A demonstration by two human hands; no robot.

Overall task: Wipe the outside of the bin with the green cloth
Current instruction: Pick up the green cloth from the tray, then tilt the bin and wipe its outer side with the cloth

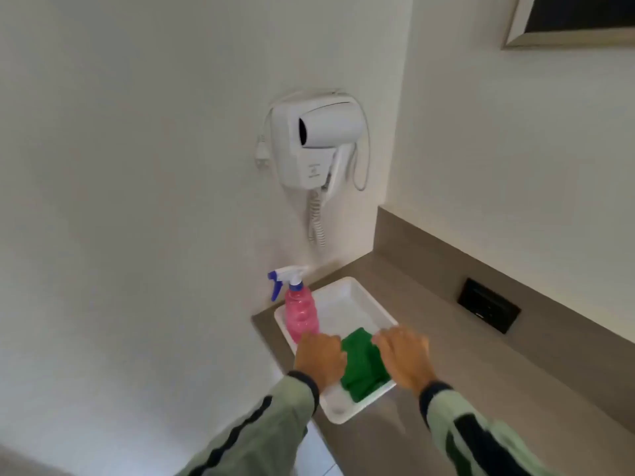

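Pink spray bottle [302, 312] stands in white tray [347, 297]; hairdryer [318, 144] wall-mounted above

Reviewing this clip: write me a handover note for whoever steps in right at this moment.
Left hand: open, over the white tray, beside the green cloth.
Right hand: open, at the cloth's other side; contact unclear.
Cloth lies folded in the tray on the counter; pink spray bottle stands at the tray's left.
Bin not in view.
Done: nothing visible. Left: pick up cloth, find bin, wipe its outside.

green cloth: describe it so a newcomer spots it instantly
Find the grey counter in the corner below the wall-mounted hair dryer. On it sits a white tray; the green cloth lies folded in its near end, between both hands, the only green item beside the pink spray bottle.
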